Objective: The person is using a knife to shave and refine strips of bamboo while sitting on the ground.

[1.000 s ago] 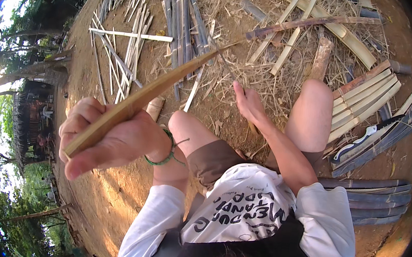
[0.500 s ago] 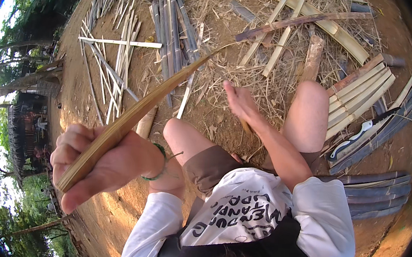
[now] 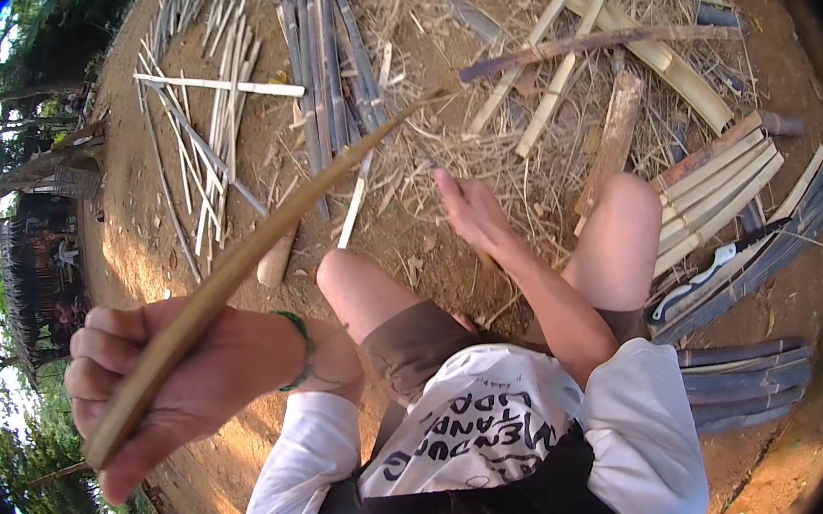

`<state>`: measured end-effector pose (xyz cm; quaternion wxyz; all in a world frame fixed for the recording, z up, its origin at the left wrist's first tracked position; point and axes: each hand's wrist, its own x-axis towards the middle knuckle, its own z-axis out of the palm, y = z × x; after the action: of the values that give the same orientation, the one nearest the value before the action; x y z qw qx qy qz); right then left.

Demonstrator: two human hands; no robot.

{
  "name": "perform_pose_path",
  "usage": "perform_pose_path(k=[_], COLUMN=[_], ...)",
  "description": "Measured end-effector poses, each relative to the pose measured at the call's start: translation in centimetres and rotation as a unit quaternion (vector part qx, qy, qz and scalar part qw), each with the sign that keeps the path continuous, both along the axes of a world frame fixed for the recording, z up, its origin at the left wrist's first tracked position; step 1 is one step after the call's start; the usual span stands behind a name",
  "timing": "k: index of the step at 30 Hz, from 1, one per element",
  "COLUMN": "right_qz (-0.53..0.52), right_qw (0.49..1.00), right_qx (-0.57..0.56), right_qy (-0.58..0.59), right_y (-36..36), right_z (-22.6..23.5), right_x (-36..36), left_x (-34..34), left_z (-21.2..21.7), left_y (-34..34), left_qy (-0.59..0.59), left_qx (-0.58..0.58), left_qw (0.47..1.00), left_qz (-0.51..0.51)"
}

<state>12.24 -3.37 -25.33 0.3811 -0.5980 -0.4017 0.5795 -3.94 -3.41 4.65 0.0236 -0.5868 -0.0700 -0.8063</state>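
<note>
My left hand (image 3: 184, 374) is closed around the near part of a long brown bamboo strip (image 3: 264, 231), thumb along its lower end. The strip slants up and away to the right, narrowing toward a thin far tip above my knees. Between my knees, my right hand (image 3: 471, 211) is closed on a wooden-handled tool (image 3: 487, 259). Only the brown butt of its handle shows clearly below the fist; its working end is too thin and blurred to make out. The strip's far part passes beyond my right hand, apart from it.
Dark split bamboo (image 3: 322, 57) and pale sticks (image 3: 229, 128) lie ahead on the left. Shavings (image 3: 557, 112) litter the ground, with a round log piece (image 3: 612, 143) among them. To the right are pale split lengths (image 3: 718, 204), a white-and-black-handled saw (image 3: 700, 277) and dark slats (image 3: 749, 388).
My left hand has moved down and to the left, carrying the bamboo strip with it. My right hand has shifted slightly left, and the whole view has moved a little.
</note>
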Motion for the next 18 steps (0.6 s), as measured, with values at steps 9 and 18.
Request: perform_pose_path(k=[9,18], right_qz=[-0.005,0.037], right_qw=[0.998,0.946], right_qx=[0.065,0.317], right_qy=[-0.009,0.059], right_y=[2.0,-1.8], right_z=[-1.4,12.7], right_x=[0.6,-1.2], left_x=[-2.7,1.9], left_z=[1.8,2.7], left_y=[3.0,4.4], left_qy=[-0.010,0.007], left_qx=[-0.036,-0.046], left_qw=[0.987,0.977], left_qz=[0.156,0.207])
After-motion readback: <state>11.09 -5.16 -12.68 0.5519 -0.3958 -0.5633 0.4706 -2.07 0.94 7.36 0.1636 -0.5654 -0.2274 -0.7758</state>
